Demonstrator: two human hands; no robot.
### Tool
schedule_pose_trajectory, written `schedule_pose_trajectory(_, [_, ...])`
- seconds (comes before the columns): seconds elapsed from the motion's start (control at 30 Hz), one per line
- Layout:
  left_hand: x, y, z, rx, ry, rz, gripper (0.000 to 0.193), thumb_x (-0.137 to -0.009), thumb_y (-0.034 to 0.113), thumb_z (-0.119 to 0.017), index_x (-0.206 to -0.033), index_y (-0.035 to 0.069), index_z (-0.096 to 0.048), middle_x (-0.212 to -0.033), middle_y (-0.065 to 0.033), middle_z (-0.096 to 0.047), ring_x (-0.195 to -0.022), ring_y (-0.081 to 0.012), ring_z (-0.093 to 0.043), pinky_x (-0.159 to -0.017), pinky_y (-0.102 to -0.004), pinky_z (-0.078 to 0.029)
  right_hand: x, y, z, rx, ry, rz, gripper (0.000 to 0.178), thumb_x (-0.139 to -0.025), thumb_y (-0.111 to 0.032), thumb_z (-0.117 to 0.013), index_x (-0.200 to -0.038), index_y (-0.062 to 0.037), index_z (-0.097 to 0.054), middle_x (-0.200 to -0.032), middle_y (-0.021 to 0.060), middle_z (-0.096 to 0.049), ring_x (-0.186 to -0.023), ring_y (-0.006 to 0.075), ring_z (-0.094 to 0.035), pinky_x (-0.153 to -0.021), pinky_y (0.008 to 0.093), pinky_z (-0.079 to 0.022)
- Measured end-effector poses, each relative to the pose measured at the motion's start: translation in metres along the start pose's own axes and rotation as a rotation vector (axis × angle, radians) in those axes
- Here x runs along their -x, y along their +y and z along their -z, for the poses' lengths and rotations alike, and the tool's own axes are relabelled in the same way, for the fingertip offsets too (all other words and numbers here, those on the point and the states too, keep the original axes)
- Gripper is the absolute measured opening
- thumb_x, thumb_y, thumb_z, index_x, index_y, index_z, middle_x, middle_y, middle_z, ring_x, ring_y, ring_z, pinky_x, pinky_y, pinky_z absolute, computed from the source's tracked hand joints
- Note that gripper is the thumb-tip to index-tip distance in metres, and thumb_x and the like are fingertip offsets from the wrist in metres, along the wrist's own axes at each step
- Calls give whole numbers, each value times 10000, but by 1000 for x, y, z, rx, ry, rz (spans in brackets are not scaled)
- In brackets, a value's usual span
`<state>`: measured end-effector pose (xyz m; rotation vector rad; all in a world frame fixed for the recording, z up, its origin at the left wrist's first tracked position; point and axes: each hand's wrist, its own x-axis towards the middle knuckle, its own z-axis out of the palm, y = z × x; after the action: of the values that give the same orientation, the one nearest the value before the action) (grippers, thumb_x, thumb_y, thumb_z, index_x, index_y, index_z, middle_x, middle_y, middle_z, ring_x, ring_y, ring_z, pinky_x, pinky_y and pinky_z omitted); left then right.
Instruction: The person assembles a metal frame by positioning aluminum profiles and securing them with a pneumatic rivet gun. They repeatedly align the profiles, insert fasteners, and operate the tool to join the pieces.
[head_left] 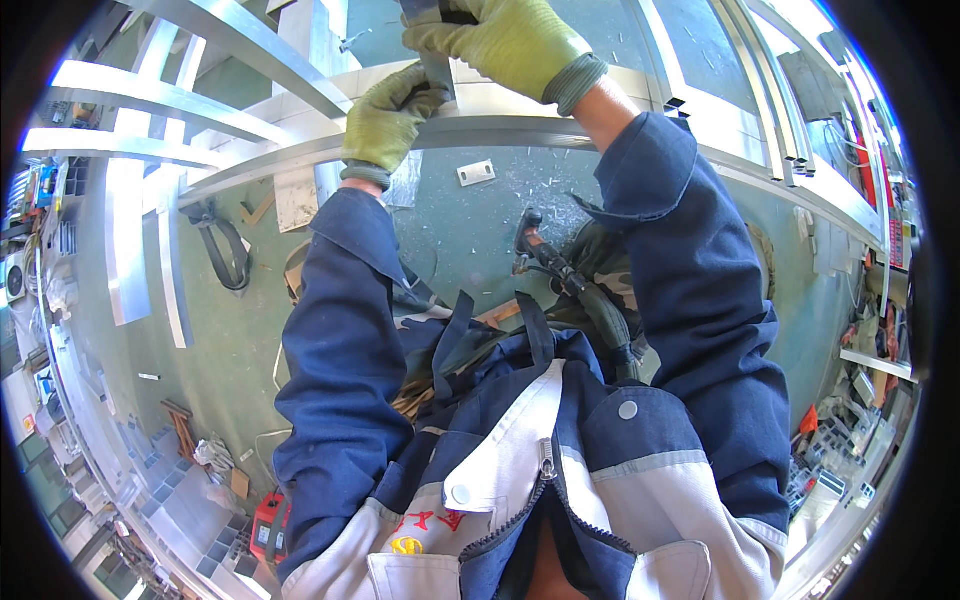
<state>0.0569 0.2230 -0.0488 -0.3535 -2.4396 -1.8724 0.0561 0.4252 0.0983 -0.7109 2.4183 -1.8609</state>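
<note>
Bars (170, 102) crowd the rail (510, 132) at left. The left hand (390, 120) curls at the metal strip's (439, 72) lower end, grip unclear, apparently steadying it by the rail; the right hand (500, 40) grasps it higher. Open floor (450, 230) lies nearer; right, bar ends (790, 170) limit sideways room.

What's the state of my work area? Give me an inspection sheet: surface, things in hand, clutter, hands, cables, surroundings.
Surface: green floor, strewn with pale flecks.
Things in hand: grey metal strip, by the long rail of a metal frame.
Clutter: small white plate with two holes and black strap on the floor.
Hands: both gloved; right hand grips the strip, left hand curls beside its lower end, grip unclear.
Cables: thick dark hose near the lap.
Surroundings: red box lower left; rim clutter too small to identify.
</note>
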Motion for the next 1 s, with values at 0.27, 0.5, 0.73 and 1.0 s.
schedule_pose_trajectory(0.27, [2,-1,-2,59,10,0,423,-917,-52,-756,-1324,60,-725,-1130,-32,-787,-983,-109,-731,-948,-253,-586,-2,-4,2,130,7,-34,157,-965,-71,-718,-1111,-18,-700,-861,11,-686,-778,102,-582,-708,304,-512])
schedule_pose_trajectory(0.5, [1,-4,-2,30,15,-37,384,-913,-36,-769,-1282,71,-753,-1132,-23,-787,-979,-102,-715,-935,-255,-579,-2,-4,1,-18,-18,-93,169,-964,-74,-718,-1119,-8,-700,-860,21,-686,-776,106,-580,-702,307,-510])
schedule_pose_trajectory(0.73, [-2,-8,0,-19,6,-37,399,-900,-11,-791,-1289,66,-749,-1153,-35,-789,-976,-100,-715,-936,-251,-576,-1,-2,1,-19,-2,-100,178,-961,-80,-727,-1121,-6,-704,-870,25,-690,-788,103,-585,-714,300,-513])
schedule_pose_trajectory(1.0, [-1,-1,0,-79,10,-27,407,-905,-20,-774,-1301,70,-741,-1145,-34,-789,-969,-105,-726,-925,-257,-583,-2,2,1,0,-3,-39,188,-969,-93,-727,-1134,-6,-709,-907,28,-710,-819,101,-599,-742,298,-521])
